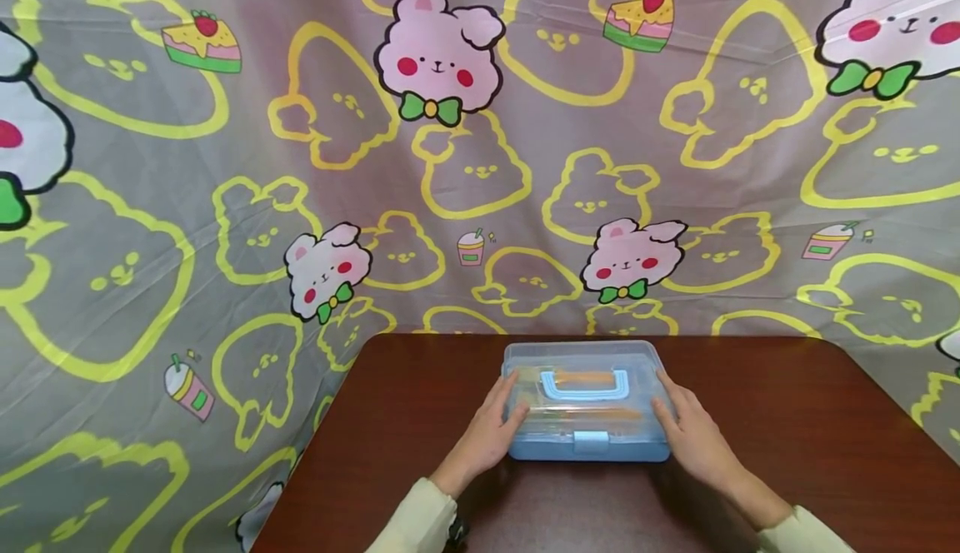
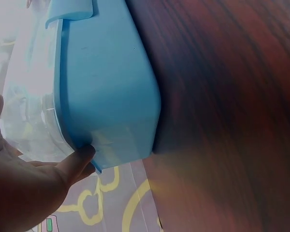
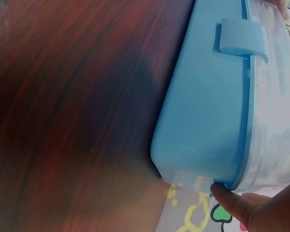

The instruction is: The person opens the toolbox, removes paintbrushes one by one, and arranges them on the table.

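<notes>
Blue plastic is sitting between both hands: the left hand [image 1: 487,432] is lying against the left end of the box [image 1: 587,445], fingers nearly straight and spread along the clear lid [image 1: 581,357], and the right hand [image 1: 693,435] is doing the same at the right end. Neither hand is curling round anything; they are pressing flat on the sides. The box is standing on the table [image 1: 787,420], near the middle, its latch [image 1: 591,441] facing the person.

The head view is showing the handle [image 1: 579,385] lying flat on the lid and orange shapes blurred inside. The wrist views are not showing these. The left wrist view is giving instead the thumb [image 2: 77,162] touching the seam at the box's lower corner, where lid meets blue base [image 2: 106,92]. The right wrist view is showing a fingertip [image 3: 227,198] at the matching corner, and the latch [image 3: 242,37] closed over the seam.

Behind the table a cartoon-rabbit cloth [image 1: 225,203] is hanging.
</notes>
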Motion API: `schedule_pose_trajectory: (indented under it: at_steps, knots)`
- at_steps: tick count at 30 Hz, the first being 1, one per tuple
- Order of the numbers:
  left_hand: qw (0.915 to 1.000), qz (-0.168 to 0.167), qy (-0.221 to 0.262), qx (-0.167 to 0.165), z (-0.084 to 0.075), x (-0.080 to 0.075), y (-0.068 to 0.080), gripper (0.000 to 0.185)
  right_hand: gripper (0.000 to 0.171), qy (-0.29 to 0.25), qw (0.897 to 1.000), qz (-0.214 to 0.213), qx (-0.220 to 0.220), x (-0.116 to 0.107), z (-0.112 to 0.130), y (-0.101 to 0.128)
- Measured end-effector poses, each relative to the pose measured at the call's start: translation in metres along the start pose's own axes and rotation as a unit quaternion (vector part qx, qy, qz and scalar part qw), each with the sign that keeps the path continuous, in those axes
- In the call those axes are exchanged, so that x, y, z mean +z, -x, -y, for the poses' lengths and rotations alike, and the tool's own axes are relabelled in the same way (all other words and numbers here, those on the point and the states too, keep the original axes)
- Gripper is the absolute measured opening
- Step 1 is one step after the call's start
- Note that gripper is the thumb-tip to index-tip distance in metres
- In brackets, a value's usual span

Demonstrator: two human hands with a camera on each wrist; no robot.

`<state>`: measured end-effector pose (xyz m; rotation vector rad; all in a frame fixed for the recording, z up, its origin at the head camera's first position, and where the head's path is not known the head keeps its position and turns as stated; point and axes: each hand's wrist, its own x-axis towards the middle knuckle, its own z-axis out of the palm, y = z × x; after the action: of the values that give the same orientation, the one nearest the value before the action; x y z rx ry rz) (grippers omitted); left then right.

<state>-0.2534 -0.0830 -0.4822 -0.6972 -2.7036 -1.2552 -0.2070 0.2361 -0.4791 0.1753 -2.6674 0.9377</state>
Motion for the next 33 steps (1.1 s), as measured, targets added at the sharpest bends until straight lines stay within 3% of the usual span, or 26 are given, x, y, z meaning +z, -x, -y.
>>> schedule_pose_trajectory:
  at_steps: [33]
  knots:
    - [0.9994, 0.005, -0.013, -0.030, 0.008, -0.021, 0.026, 0.065, 0.055, -0.002, 1.000, -0.002, -0.022, 0.015, 0.020, 0.010]
